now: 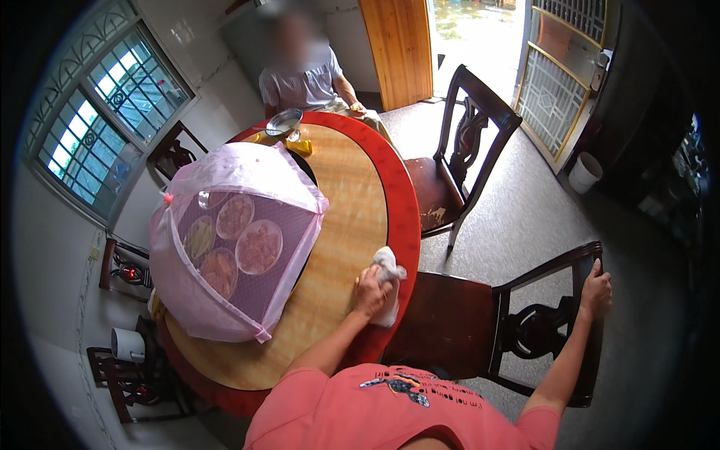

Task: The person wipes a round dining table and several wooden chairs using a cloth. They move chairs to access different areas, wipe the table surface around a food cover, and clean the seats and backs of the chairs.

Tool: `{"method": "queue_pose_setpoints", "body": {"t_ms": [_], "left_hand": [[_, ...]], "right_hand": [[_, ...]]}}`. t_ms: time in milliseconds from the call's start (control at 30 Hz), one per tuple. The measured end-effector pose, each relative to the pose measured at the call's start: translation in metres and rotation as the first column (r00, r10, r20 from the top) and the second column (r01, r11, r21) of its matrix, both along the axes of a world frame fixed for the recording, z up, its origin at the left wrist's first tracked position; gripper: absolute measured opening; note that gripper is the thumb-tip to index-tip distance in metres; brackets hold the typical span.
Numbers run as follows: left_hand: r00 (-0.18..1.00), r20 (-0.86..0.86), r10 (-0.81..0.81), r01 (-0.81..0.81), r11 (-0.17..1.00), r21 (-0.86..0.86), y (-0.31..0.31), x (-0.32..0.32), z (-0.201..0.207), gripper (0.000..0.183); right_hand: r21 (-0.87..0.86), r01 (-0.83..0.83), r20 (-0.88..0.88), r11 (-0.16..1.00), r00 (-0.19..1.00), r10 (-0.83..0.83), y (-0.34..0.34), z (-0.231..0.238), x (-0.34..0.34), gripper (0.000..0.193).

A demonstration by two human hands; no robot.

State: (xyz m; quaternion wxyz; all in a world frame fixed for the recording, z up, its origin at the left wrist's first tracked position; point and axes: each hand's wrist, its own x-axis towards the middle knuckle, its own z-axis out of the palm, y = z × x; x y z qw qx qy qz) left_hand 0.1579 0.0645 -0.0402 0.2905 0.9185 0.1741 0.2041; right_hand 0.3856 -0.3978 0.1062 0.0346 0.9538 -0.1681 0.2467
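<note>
My left hand (370,292) presses a white cloth (386,264) onto the right side of the round table (352,187), near its red rim. Part of the cloth bunches up beyond my fingers, and another part hangs toward the edge below them. Out to the right, my right hand (596,292) is wrapped round the top of the back of a dark wooden chair (457,319). A pink mesh food cover (232,176) stands on the table's left part, with several plates of food (259,246) showing through it.
Across the table sits a person (304,82) beside a bowl (285,121) and a yellow packet (300,145). Another dark chair (472,124) stands at the far right of the table. A white bucket (585,172) is by the open door. A white pot (127,345) rests at the left.
</note>
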Motion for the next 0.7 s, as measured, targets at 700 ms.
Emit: {"method": "queue_pose_setpoints", "body": {"t_ms": [700], "left_hand": [[0.89,0.392,0.234,0.456,-0.43,-0.779,-0.026,-0.028,0.121,0.065]], "right_hand": [[0.048,-0.086,-0.035,0.995,0.995,0.088,-0.017,-0.005,0.0,0.069]]}}
